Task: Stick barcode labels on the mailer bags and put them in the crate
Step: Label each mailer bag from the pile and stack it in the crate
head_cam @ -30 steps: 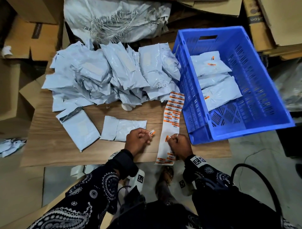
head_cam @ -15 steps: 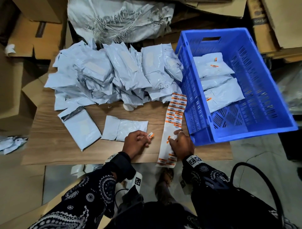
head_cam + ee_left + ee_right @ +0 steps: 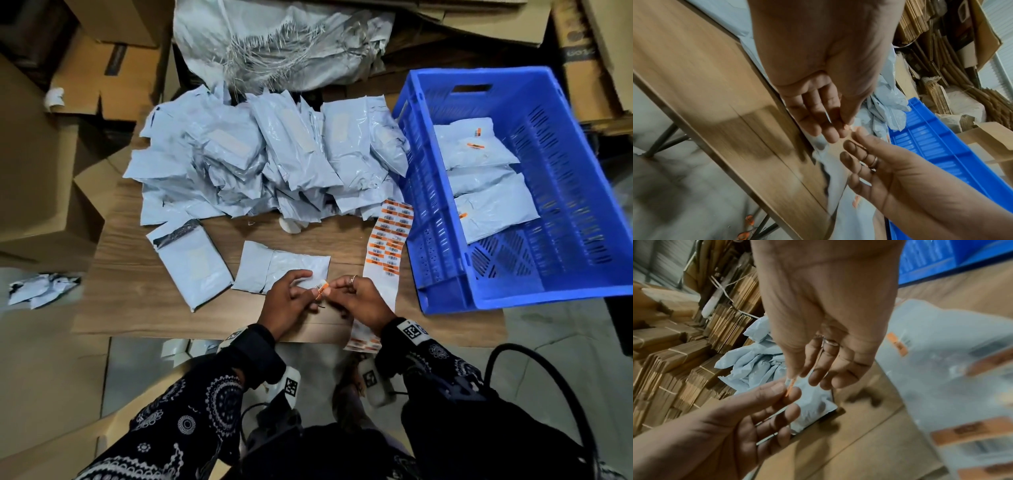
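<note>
Barcode label (image 3: 321,285), small, orange-and-white, pinched between left hand (image 3: 287,301) and right hand (image 3: 359,301) thumb and forefinger tips, above table (image 3: 137,274) edge, mailer bag (image 3: 281,267) at 11 o'clock, other fingers loosely spread.

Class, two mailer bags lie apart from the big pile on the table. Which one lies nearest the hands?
The small folded mailer bag, directly beyond both hands; the other loose bag, with its dark flap, lies farther left.

Both sleeves (image 3: 191,411) are black with a white paisley print. White wrist cameras (image 3: 409,330) bear square black-and-white markers. The right hand (image 3: 363,301) wears a ring (image 3: 352,279).
</note>
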The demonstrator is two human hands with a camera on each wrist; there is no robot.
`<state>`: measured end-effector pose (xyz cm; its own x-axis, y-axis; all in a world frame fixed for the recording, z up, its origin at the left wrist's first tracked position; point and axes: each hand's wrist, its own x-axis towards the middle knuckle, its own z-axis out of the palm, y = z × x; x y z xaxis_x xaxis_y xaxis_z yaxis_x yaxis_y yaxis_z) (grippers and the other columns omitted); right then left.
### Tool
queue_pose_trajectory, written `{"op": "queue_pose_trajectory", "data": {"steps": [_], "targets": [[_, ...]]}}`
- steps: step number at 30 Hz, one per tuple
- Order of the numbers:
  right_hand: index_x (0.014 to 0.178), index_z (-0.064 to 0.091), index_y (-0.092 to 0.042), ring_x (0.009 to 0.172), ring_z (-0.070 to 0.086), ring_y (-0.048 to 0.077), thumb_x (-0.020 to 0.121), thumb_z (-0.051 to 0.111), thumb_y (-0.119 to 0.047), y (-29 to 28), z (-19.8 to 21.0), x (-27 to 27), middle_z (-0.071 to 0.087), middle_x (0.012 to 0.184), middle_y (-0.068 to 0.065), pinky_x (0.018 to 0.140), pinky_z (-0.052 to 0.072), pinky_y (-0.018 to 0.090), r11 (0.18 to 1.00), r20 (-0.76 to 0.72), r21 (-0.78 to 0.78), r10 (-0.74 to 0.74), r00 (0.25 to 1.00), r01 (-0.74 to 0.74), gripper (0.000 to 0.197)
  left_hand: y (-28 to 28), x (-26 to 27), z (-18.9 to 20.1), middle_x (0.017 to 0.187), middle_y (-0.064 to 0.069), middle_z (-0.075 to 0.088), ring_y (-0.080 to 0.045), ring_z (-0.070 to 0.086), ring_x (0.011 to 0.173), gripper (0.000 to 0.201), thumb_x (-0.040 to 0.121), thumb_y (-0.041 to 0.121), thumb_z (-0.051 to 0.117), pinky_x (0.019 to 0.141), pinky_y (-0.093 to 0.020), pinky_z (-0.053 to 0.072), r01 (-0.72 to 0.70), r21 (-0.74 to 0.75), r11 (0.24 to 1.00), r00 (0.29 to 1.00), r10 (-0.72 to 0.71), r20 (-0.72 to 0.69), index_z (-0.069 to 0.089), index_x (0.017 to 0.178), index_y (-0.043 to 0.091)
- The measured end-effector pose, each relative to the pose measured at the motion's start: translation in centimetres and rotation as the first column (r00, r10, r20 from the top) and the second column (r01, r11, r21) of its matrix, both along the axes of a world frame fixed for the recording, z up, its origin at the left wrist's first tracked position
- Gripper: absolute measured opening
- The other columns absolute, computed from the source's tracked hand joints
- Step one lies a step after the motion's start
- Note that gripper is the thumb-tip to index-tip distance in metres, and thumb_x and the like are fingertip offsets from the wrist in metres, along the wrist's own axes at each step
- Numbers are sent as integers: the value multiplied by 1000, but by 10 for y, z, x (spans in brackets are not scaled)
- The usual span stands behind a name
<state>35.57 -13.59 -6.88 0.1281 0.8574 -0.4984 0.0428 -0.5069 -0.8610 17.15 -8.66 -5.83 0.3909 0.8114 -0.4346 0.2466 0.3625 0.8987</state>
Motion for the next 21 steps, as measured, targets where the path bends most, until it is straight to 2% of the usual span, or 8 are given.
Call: {"op": "queue_pose_trajectory", "data": {"steps": [3, 6, 10, 13, 14, 16, 18, 21], "targets": [[91, 72, -6, 64, 54, 27, 92, 74, -22, 16, 3, -15, 67, 71, 14, 61, 44, 37, 1000, -13, -13, 0, 1000, 0, 15, 2, -16, -2, 86, -18, 77, -41, 74, 80, 30, 96, 9, 67, 74, -44, 57, -68, -71, 995, 998, 69, 14, 56, 124, 12], [85, 70, -13, 56, 56, 17, 93, 72, -22, 33, 3, -26, 67, 66, 6, 57, 45, 32, 1000, 39, 0, 0, 999, 0, 12, 2, -35, -3, 86, -20, 76, -43, 73, 80, 25, 99, 8, 62, 73, -47, 58, -125, -74, 989, 992, 123, -22, 57, 123, 9], [79, 72, -16, 61, 61, -6, 89, 75, -18, 58, 7, -39, 69, 66, -14, 65, 46, 15, 995, 213, 57, 68, 975, -82, 10, 10, -61, -10, 82, -7, 76, -22, 74, 70, 13, 95, 12, 64, 69, -31, 59, -147, 143, 979, 966, 173, -190, 69, 106, 19], [70, 69, -23, 58, 56, -10, 86, 73, -14, 73, 8, -49, 64, 58, -23, 62, 41, 9, 987, 329, 44, 132, 935, -155, 19, 20, -68, -11, 83, -16, 74, -16, 70, 64, 11, 94, 5, 65, 62, -26, 53, -170, 133, 976, 969, 190, -158, 71, 95, 15], [68, 68, -24, 56, 54, -9, 86, 72, -15, 76, 6, -51, 62, 56, -25, 60, 40, 9, 986, 365, 37, 140, 920, -165, 21, 24, -68, -12, 82, -16, 74, -16, 69, 63, 11, 94, 4, 65, 62, -27, 53, -177, 138, 974, 969, 198, -151, 71, 94, 13], [66, 66, -26, 54, 53, -7, 85, 70, -19, 81, 3, -54, 59, 53, -26, 57, 40, 13, 980, 433, 14, 172, 885, -197, 20, 33, -66, -13, 78, -6, 74, -16, 71, 66, 11, 92, 8, 66, 67, -28, 57, -151, 217, 964, 964, 193, -185, 72, 95, 16], [66, 65, -27, 59, 56, -2, 83, 68, -26, 84, -1, -55, 62, 56, -21, 62, 45, 22, 974, 485, -5, 199, 852, -225, 18, 39, -64, -15, 81, 4, 74, -14, 71, 74, 12, 90, 16, 64, 75, -29, 56, -65, 314, 947, 955, 151, -257, 72, 96, 21], [69, 65, -28, 69, 62, 8, 78, 66, -41, 88, -4, -55, 65, 65, -12, 69, 51, 29, 970, 537, -50, 228, 812, -239, 15, 47, -59, -18, 84, 7, 70, -14, 66, 79, 16, 88, 30, 66, 78, -33, 54, 38, 361, 932, 939, 90, -332, 68, 101, 21]]}}
